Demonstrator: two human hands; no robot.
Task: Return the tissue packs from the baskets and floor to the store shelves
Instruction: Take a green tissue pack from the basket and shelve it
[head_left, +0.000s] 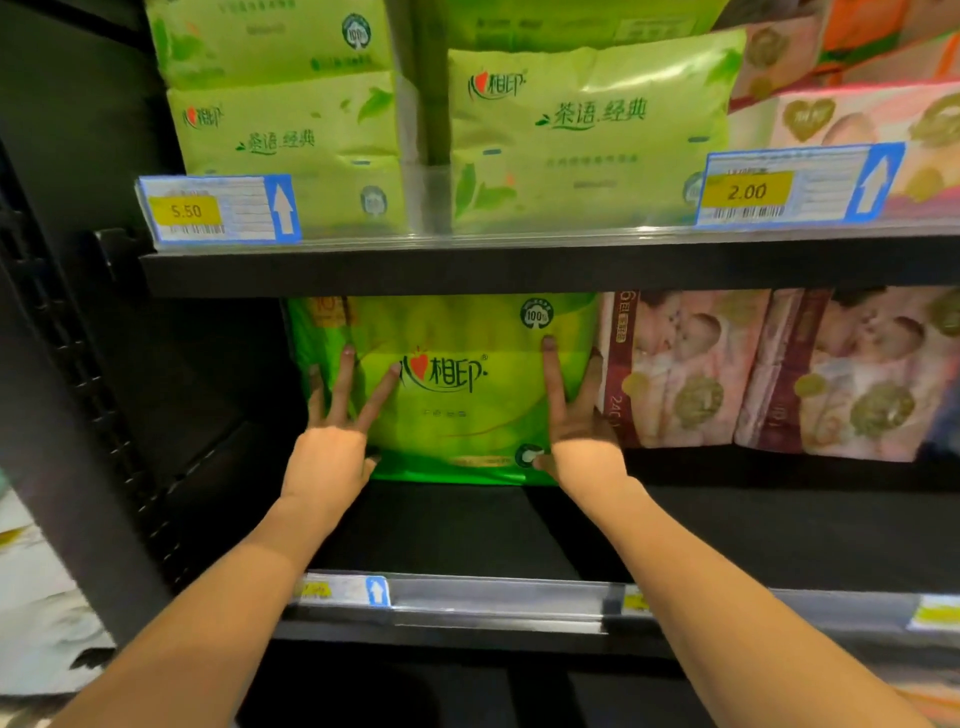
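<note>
A large green tissue pack stands upright at the back of the lower black shelf. My left hand lies flat on its left front face with the fingers spread and straight. On the pack's right edge my right hand presses with straight fingers, next to the pink packs. Neither hand curls round the pack.
Pink baby-print tissue packs fill the lower shelf to the right. Light green packs sit on the upper shelf behind price tags 5.50 and 2.00. A dark shelf upright stands on the left. The gap left of the green pack is dark.
</note>
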